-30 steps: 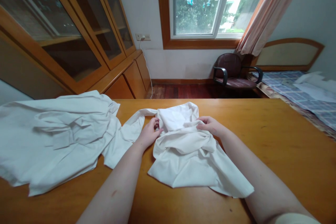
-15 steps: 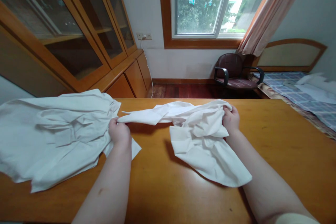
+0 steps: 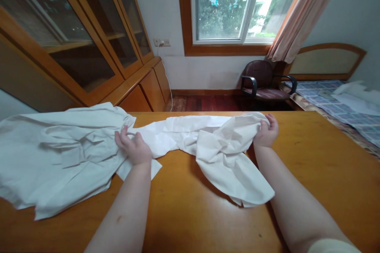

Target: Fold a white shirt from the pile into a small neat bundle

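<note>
A strip of white cloth (image 3: 169, 134) lies across the far part of the wooden table (image 3: 184, 213), its right part bunched and folded over toward me. My left hand (image 3: 133, 146) is at the left end of this cloth, fingers apart, beside a larger crumpled white fabric piece (image 3: 83, 166) on the left. Whether the two white pieces are joined is hidden near that hand. At the cloth's right end, my right hand (image 3: 266, 130) has its fingers loosely spread against the edge, no longer pinching it.
Glass-fronted wooden cabinets (image 3: 89, 47) stand beyond the table at left. A dark red armchair (image 3: 261, 81) is past the far edge, under the window (image 3: 225, 8) and pink curtain (image 3: 308, 12). A bed (image 3: 335, 99) with checked bedding lies at right.
Both hands have loosened from the pinched cloth ends and opened. The cloth's stretched middle has dropped and spread flatter on the table, and its hanging right flap has shifted slightly left.
</note>
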{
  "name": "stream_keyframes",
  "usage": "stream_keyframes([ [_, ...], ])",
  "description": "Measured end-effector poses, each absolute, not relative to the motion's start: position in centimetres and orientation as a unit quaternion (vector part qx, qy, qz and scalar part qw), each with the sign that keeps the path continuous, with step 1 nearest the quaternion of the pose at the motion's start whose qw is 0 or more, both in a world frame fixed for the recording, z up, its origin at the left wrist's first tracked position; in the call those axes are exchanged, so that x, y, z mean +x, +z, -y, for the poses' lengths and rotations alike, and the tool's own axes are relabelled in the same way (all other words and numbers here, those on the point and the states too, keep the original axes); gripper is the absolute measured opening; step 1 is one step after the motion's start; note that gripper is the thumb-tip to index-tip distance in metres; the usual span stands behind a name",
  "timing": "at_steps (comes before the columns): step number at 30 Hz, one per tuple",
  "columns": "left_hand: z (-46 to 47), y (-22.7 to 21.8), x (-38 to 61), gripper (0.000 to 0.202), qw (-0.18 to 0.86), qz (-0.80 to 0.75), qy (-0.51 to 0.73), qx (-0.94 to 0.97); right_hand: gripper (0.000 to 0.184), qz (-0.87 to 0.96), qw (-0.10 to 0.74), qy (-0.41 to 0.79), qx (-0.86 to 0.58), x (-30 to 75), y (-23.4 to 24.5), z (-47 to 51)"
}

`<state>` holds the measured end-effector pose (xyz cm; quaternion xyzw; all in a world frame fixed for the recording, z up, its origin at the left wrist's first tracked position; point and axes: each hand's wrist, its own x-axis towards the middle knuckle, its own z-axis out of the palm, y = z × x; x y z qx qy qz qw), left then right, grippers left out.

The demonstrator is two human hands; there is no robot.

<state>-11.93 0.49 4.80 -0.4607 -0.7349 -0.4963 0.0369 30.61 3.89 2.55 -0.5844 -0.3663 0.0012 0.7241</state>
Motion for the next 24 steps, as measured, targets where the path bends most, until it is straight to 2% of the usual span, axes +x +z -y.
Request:
stream_keyframes([
  [2, -0.1, 4.8, -10.1, 0.055, 0.062, 0.701, -0.453, -0.546, 0.039, 0.492, 0.677, -0.039, -0.546, 29.7, 3.2, -3.1],
  [4, 0.1, 4.5, -8.5, 0.058, 0.027, 0.652, -0.381, -0.656, 0.054, 0.623, 0.59, -0.035, -0.513, 28.7, 3.6, -2.6],
  [7, 0.0, 3.5, -6.8, 0.064, -0.092, 0.553, -0.196, -0.805, 0.085, 0.764, 0.432, 0.054, -0.476, 27.3, 3.4, -2.5],
  [9, -0.1, 2.9, -6.1, 0.067, -0.136, 0.513, -0.09, -0.843, 0.093, 0.806, 0.333, 0.127, -0.472, 26.3, 3.2, -2.6],
  [11, -0.2, 2.5, -5.7, 0.062, -0.145, 0.514, -0.047, -0.844, 0.078, 0.823, 0.257, 0.156, -0.483, 25.4, 3.0, -2.6],
  [13, -0.4, 2.4, -5.6, 0.047, -0.151, 0.533, -0.055, -0.831, 0.042, 0.826, 0.223, 0.151, -0.495, 24.7, 2.8, -2.6],
  [15, -0.7, 2.5, -5.6, 0.037, -0.163, 0.55, -0.088, -0.814, 0.013, 0.816, 0.244, 0.161, -0.498, 24.4, 2.6, -2.6],
  [16, -0.8, 2.7, -5.7, 0.034, -0.172, 0.554, -0.107, -0.807, 0.012, 0.803, 0.277, 0.179, -0.496, 24.4, 2.5, -2.6],
  [19, -0.9, 3.0, -6.1, 0.027, -0.218, 0.557, -0.182, -0.78, 0.017, 0.709, 0.436, 0.256, -0.491, 25.0, 2.3, -2.8],
  [22, -1.2, 3.1, -6.9, 0.025, -0.271, 0.574, -0.286, -0.718, 0.024, 0.518, 0.601, 0.337, -0.507, 26.1, 2.1, -3.2],
  [24, -1.5, 2.8, -7.7, 0.024, -0.292, 0.595, -0.363, -0.655, 0.029, 0.395, 0.674, 0.371, -0.501, 26.9, 1.9, -3.7],
])
